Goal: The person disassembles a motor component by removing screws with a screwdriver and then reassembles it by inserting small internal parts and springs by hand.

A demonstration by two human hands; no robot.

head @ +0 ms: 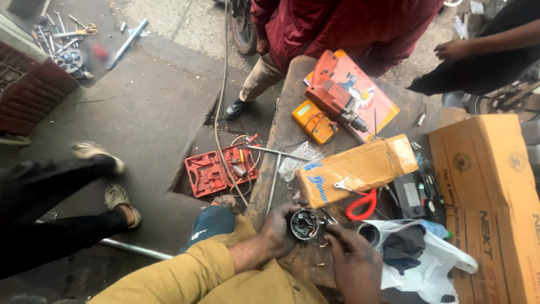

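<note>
Head-camera view, looking down on a worn wooden tabletop (287, 126) crowded with tools. Close to the near edge, the person's left hand (279, 228) is wrapped around a small round black motor part with copper contacts inside (304, 223), its open face turned up. The right hand (350, 254) sits just beside it, fingertips at the part's rim; whether they pinch a wire or merely touch it cannot be told. Both hands are close together, over the tabletop edge, above a knee in dark trousers.

Behind the hands lie a taped brown cardboard parcel (357, 169), a coiled red cable (363, 205), an orange electric drill (337, 95), a yellow handheld meter (314, 121) and a white plastic bag holding dark cloth (427, 259). A large cardboard box (489, 197) stands at the right. An open red tool case (221, 169) rests on the concrete floor. Other people stand at the top and left.

Risks, as a judgement: held over the edge, the part or any loose spring or screw could drop to the floor and vanish among the clutter. Thin wires at the rim could bend or snap under a hard tug. Nearby people could jostle the tabletop.
</note>
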